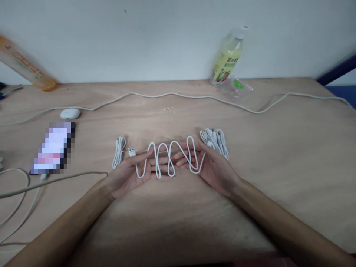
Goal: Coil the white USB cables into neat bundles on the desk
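Note:
A white USB cable [169, 157] lies in zigzag loops across the fingers of both my hands on the wooden table [178, 207]. My left hand [130, 174] lies palm up with fingers stretched toward the right, the cable's USB plug [131, 151] by its thumb. My right hand [211, 168] also lies palm up, fingers stretched to the left under the loops. A small coiled white cable [119, 152] rests just left of my left hand. Another bundle of white cables [215, 141] sits right beside my right hand's thumb side.
A phone [54, 148] lies at the left with a cable plugged in. A white earbud case [70, 113] sits behind it. A long white cord [178, 95] runs across the back. A yellow drink bottle [226, 59] and an orange bottle [25, 65] lean at the wall.

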Demonstrator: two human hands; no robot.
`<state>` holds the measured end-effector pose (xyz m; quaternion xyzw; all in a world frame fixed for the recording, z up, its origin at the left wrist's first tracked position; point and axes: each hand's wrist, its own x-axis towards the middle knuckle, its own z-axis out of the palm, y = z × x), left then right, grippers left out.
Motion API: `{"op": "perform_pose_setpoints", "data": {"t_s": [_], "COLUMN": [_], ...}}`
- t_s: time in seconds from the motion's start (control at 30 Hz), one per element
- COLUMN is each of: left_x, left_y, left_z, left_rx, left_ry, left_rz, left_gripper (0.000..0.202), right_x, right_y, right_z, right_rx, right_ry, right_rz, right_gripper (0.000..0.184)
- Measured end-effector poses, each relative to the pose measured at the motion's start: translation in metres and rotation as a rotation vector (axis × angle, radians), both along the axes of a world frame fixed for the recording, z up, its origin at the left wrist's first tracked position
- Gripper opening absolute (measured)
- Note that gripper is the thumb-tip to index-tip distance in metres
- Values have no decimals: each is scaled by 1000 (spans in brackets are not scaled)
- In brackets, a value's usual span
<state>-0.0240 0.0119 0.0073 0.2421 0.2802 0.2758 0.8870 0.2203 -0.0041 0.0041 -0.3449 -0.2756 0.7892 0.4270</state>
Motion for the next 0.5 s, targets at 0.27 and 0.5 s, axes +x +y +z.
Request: {"op": "perform_pose_setpoints", "data": {"t_s": [0.27, 0.5], "left_x": [1, 1], "left_y": [0, 1], "left_z": [1, 2], "left_rx": [-9, -20], "left_ry": [5, -10], "left_rz": [11, 0], "left_gripper": [44, 46], "right_x": [2, 1], "right_y": [1, 0], "right_z": [-1, -2], "right_rx": [-12, -11], "right_ry": [16, 57], "right_rz": [2, -11], "right_gripper": [35, 33]}}
